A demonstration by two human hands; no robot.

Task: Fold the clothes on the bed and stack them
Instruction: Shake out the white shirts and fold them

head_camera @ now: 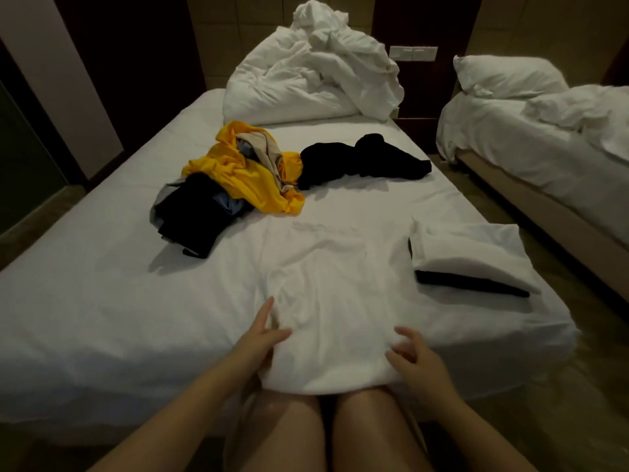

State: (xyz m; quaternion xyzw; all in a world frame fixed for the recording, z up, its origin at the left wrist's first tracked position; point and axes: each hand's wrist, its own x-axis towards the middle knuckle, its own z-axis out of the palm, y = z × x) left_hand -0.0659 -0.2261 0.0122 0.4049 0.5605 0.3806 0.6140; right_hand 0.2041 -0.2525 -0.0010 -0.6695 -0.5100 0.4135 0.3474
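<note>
Flanking white garment (326, 318) — left hand (263, 335), right hand (415, 362), grip loose; clothes pile (238, 178) beyond, folded stack (469, 260) right.

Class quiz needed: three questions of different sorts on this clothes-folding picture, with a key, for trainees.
1. True or false: the yellow garment is already folded.
2. Which garment do the left hand and the right hand touch? A) black B) white C) beige
3. Fill in: the folded white piece lies on a folded ____ piece.

Key:
1. False; it lies crumpled in the unfolded pile.
2. B; the white garment is spread flat before the person.
3. Black; the black piece shows beneath its near edge.
</note>
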